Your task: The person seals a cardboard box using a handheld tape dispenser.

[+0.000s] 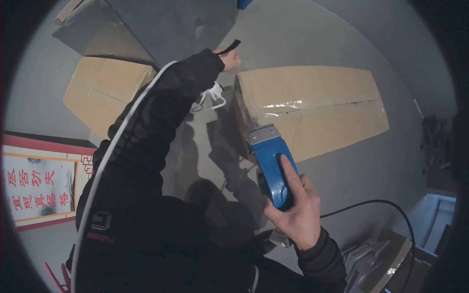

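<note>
Blue tape dispenser (271, 166) gripped in right hand (295, 215), beside taped cardboard box (312, 105) on grey floor (361, 171); left hand (229, 58) pinching black strip (230, 47).

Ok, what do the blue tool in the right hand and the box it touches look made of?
Blue tool: glossy blue body, probably plastic, judging by its smooth sheen; grey matte head plate with rivets, likely metal. Box: brown matte corrugated cardboard, its seam covered by shiny clear tape.

Matt brown cardboard box (312, 110) with glossy tape; blue plastic, metal-edged dispenser (271, 163).

2 cardboard boxes (312, 105) (105, 90) flank bare grey floor (351, 188) between them.
</note>
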### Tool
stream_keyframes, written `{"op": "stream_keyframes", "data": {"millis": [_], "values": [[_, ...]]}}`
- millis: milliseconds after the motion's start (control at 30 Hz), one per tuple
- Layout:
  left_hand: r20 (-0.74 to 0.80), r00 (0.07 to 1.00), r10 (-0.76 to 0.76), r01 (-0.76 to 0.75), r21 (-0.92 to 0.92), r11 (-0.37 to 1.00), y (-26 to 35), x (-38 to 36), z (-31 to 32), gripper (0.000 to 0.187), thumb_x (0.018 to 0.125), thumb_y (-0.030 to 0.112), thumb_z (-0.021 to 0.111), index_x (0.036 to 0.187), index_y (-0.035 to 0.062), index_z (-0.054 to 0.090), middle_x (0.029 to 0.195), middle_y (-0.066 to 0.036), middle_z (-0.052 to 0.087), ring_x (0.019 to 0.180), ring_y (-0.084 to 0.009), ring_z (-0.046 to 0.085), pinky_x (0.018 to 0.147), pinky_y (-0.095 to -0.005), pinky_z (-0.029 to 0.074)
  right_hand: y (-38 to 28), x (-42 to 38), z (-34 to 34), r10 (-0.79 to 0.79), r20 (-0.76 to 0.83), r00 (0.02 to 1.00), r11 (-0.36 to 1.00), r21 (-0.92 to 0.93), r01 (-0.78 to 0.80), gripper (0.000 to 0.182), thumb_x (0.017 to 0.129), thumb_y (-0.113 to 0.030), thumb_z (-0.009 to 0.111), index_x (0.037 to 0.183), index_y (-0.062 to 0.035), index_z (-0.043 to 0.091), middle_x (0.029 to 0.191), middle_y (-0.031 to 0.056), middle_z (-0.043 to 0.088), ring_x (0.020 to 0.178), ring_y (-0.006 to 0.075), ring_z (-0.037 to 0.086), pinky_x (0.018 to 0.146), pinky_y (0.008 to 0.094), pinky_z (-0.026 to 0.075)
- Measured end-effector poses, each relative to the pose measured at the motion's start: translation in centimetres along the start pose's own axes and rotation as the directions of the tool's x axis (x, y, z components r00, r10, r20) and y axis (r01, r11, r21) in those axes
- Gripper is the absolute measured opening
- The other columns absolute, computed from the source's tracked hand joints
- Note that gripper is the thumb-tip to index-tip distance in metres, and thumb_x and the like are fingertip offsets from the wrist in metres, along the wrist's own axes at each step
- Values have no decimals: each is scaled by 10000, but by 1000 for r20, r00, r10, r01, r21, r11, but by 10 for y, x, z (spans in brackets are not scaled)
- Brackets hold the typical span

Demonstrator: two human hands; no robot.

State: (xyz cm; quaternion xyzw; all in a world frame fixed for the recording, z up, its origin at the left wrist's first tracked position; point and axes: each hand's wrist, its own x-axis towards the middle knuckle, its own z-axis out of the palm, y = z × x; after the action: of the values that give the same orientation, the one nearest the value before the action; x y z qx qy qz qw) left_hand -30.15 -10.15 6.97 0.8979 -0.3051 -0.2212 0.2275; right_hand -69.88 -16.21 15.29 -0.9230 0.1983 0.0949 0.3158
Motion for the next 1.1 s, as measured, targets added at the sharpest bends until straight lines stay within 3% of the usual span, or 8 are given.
{"op": "stream_keyframes", "data": {"millis": [100,267,400,500,600,833,1000,1100], "values": [[265,964,-3,-37,146,989,-14,18,14,310,925,338,420,896,106,624,1158,-126,528,1272,-228,-30,1075,-369,16,-2,3,3,6,15,1000,1000,-6,-6,819,771,-454,716,1447,-246,304,1137,193,569,904,354,595,841,449,528],[396,916,-65,51,45,998,-15,13,17,167,778,121,423,754,74,581,584,-60,506,488,-164,396,454,-314,347,0,5,1,5,-9,1000,999,49,-5,795,772,-448,709,1437,-231,331,1162,181,576,926,355,599,860,457,522],[469,868,-166,146,78,986,-45,25,29,284,802,199,413,563,89,518,462,-31,498,384,-158,416,462,-310,380,1,7,0,0,-17,1000,999,53,1,782,770,-435,703,1433,-224,345,1132,180,585,907,345,593,843,448,523],[439,841,-315,253,196,947,-59,8,20,709,841,464,542,1299,104,138,1116,-169,456,557,-180,557,436,-292,478,2,7,4,-49,-49,998,997,57,51,787,767,-422,709,1438,-236,343,1008,174,559,834,317,558,766,410,513],[15,1000,7,-9,175,985,-72,4,2,463,786,253,649,1164,-7,588,970,-172,629,788,-279,605,675,-357,471,2,7,4,-34,-31,999,997,64,36,776,770,-401,714,1434,-237,346,1058,168,568,867,315,567,793,411,515],[-93,811,578,-569,108,815,9,-30,8,491,1006,443,285,761,53,457,709,-68,426,669,-214,411,679,-351,321,2,9,11,-100,-40,994,995,-13,100,789,772,-444,718,1428,-217,345,993,163,569,808,312,594,749,377,536],[279,948,150,-168,40,985,27,-50,27,812,933,623,260,1484,65,43,1511,-152,202,1384,-357,227,1161,-434,211,8,2,15,-131,-87,988,991,-12,130,746,813,-414,675,1445,-228,324,920,154,547,713,286,554,662,351,518],[65,937,342,-346,277,896,8,-35,41,717,983,540,282,1492,79,74,729,-133,392,672,-281,340,675,-386,295,13,-11,15,-120,-66,991,993,-24,119,760,815,-416,680,1450,-250,297,942,159,549,717,302,574,689,376,529]]}}
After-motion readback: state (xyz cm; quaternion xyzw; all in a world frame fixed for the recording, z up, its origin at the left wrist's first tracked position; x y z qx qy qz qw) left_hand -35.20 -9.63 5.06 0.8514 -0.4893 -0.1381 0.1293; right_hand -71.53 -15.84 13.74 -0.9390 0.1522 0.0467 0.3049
